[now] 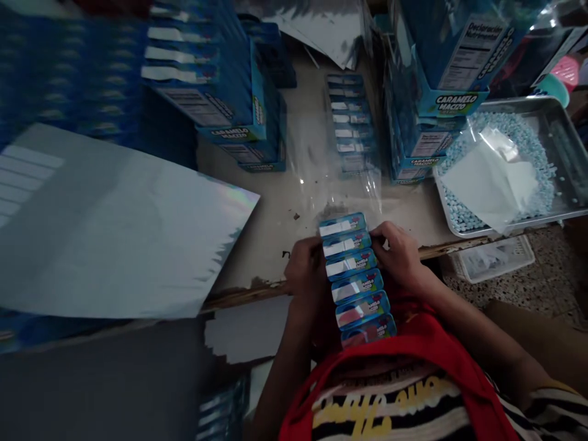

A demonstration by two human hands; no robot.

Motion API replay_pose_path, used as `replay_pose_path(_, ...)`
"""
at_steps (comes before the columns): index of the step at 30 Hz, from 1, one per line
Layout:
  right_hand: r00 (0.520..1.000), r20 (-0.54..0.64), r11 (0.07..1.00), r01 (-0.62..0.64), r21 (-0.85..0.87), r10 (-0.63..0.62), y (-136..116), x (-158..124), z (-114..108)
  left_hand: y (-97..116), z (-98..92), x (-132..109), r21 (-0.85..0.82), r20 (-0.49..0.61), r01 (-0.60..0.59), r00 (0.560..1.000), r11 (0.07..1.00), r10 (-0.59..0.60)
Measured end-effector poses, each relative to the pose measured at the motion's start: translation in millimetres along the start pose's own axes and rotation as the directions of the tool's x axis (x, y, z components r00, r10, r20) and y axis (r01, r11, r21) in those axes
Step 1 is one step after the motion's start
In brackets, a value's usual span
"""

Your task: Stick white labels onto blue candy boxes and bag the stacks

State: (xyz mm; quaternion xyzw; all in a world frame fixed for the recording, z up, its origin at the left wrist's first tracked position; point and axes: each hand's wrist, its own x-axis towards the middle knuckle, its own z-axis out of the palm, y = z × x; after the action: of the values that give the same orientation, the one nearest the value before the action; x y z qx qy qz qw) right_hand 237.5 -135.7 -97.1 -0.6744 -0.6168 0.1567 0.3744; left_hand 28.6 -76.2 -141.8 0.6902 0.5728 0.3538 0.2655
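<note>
In the head view, a row of blue Caramelo Macizo boxes [353, 267] is being held lengthwise across the wooden front edge [250, 296] of the table, its near end being met by the red apron [413, 346]. Its left side is being gripped by the curled left hand [303, 263], and its far right side is being pinched by the fingers of the right hand [397, 251]. Bare tabletop [271, 245] is being left showing between the left hand and a large white sheet [138, 233]. Beyond the boxes, the way is being taken up by transparent film [312, 159] and another box row [351, 122]. Both sides are being walled in by a left box stack [202, 104] and a right box stack [427, 147]; farther right, pale blue candies [542, 190] are being held in a metal tray [569, 138], partly covered by paper [482, 177].
</note>
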Motion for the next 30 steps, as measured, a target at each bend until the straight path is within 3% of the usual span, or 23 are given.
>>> replay_pose_path(4,0.989,-0.07,0.99,-0.125,0.071,0.13,2,2,7,8,-2.9,12,0.007,0.039,0.075,0.996,0.997,-0.075)
replay_pose_path(8,0.976,-0.019,0.976,-0.216,0.006,0.216,8,0,11,9,-6.5,7,0.14,0.077,0.05,0.995,0.989,-0.061)
replay_pose_path(12,0.997,-0.038,0.998,-0.068,-0.02,0.067,6,-5,10,-1,-14.3,-3,0.113,0.086,-0.048,0.996,0.992,0.039)
replay_pose_path(17,0.99,-0.127,0.998,0.069,-0.003,-0.068,-4,-6,2,4,-17.6,5,-0.073,-0.111,-0.173,0.98,0.982,0.164)
replay_pose_path(21,0.984,-0.122,0.991,0.132,-0.008,-0.132,-4,5,-5,11,-8.7,19,-0.277,-0.231,-0.213,0.961,0.937,0.15)
replay_pose_path(23,0.982,-0.058,0.984,0.179,-0.008,-0.18,-2,13,-9,13,-3.1,21,-0.342,-0.208,-0.15,0.975,0.928,0.08)
replay_pose_path(25,0.977,0.043,0.978,0.21,0.005,-0.21,0,22,-13,16,2.3,20,-0.39,-0.148,-0.005,0.987,0.921,-0.057)
replay_pose_path(28,0.953,0.162,0.967,0.254,0.026,-0.255,5,34,-19,21,8.7,19,-0.432,-0.089,0.204,0.96,0.879,-0.266)
replay_pose_path(30,0.94,0.19,0.958,0.284,0.026,-0.284,7,38,-21,23,10.9,22,-0.448,-0.015,0.283,0.946,0.848,-0.324)
